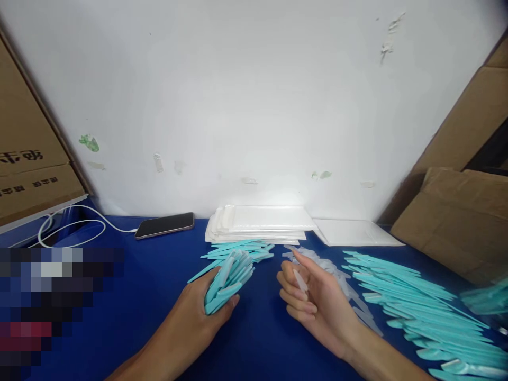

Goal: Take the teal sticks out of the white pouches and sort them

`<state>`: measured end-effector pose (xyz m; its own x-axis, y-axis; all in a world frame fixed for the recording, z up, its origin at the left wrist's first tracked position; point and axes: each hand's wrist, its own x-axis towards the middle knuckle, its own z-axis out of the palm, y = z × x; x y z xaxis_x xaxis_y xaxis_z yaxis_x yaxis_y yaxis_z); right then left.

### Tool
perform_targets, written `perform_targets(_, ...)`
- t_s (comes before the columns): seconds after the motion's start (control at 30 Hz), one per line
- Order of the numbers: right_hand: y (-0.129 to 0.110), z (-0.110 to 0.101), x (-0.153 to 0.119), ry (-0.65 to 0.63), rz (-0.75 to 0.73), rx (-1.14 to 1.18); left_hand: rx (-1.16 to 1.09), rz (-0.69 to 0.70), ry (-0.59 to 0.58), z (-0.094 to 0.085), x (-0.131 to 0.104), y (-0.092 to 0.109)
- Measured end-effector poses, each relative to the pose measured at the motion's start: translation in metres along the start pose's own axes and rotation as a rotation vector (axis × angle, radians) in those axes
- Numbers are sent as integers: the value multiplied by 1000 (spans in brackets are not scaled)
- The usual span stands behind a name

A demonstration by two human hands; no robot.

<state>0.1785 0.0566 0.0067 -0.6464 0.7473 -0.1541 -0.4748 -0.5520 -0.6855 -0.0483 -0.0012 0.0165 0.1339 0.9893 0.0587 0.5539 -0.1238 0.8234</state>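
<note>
My left hand [198, 301] is closed round a bunch of turquoise eyebrow razors [230, 280], their ends pointing up and away from me. Just behind it, more turquoise razors [238, 248] lie loosely on the blue table. My right hand [317, 301] has its palm turned inward and fingers curled, with one small translucent blade cap [300, 280] held against them. Partly hidden behind this hand is a heap of translucent caps [337, 272]. To its right spreads a large pile of turquoise razors [428, 307].
White padded envelopes [262, 219] are stacked against the wall, with a flat white envelope [357, 233] beside them. A phone [164, 225] with a white cable [115, 225] lies at back left. Cardboard boxes [35, 143] flank the left; a cardboard flap [456, 222] stands right.
</note>
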Motion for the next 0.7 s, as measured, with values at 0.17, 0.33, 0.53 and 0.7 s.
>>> perform_targets(0.17, 2, 1, 0, 21, 12, 70, 1, 2, 0, 1, 1, -1)
perform_targets(0.33, -1, 0, 0, -13, 54, 78, 38, 4, -4, 0, 0, 1)
perform_targets(0.53, 2, 7, -4, 225, -143, -484, 255, -27, -58, 2, -6, -1)
perform_targets(0.7, 7, 14, -11, 143, -510, -1150, 517, 10, -144, 7, -12, -11)
